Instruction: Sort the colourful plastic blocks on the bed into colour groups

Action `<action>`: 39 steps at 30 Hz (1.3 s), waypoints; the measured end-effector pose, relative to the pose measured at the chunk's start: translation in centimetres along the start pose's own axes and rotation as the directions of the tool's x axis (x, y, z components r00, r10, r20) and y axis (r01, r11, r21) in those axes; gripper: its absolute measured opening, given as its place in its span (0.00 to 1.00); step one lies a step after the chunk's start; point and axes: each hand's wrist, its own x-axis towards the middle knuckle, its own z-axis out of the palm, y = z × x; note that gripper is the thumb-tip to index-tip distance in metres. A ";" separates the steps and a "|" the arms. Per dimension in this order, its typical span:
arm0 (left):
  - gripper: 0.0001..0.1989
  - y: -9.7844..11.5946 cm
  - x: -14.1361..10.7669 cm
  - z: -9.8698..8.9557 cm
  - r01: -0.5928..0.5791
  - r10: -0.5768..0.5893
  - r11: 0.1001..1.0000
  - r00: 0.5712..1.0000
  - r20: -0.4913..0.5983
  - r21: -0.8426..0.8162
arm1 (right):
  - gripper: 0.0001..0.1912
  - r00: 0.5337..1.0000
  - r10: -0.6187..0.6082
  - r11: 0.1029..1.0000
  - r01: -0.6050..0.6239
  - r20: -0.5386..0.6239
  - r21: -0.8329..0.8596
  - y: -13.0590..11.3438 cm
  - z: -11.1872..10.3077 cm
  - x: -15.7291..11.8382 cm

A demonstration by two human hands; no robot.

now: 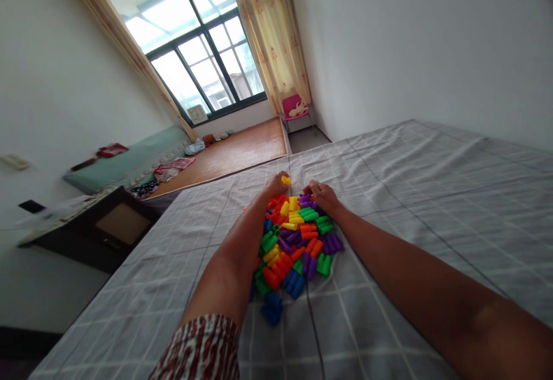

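A heap of plastic tube-shaped toy blocks (295, 235) in red, orange, yellow, green, blue and purple lies on a grey checked bedsheet (354, 322). At the heap's far left edge, my left hand (275, 185) is closed on a yellow block (286, 180). My right hand (324, 197) is at the far right edge, beside purple blocks (307, 200). Its fingers are curled together, and whatever they hold is hidden. My left forearm covers part of the heap's left side.
Beyond the sheet is a low brown bed platform (246, 147) with cloths on it. A dark cabinet (110, 233) stands to the left. A pink chair (294, 107) holding a soft toy is near the curtain (272, 40). A white wall (423, 46) runs along the right.
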 end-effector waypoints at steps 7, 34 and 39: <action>0.19 2.1 -4.9 -2.6 -0.095 0.159 0.894 0.981 0.111 -0.438 | 0.20 0.998 -0.063 0.998 0.063 -0.001 -0.011 -0.4 -0.4 -0.2; 0.60 0.4 -29.8 -3.8 -0.117 0.109 0.989 0.990 0.090 0.086 | 0.13 0.952 -0.177 0.936 0.242 0.250 -0.256 -1.0 0.5 -1.0; 0.48 2.9 -24.6 -2.1 -0.234 0.236 0.971 0.970 -0.061 0.050 | 0.15 0.964 -0.119 0.952 0.179 0.237 -0.250 -2.0 0.4 -1.4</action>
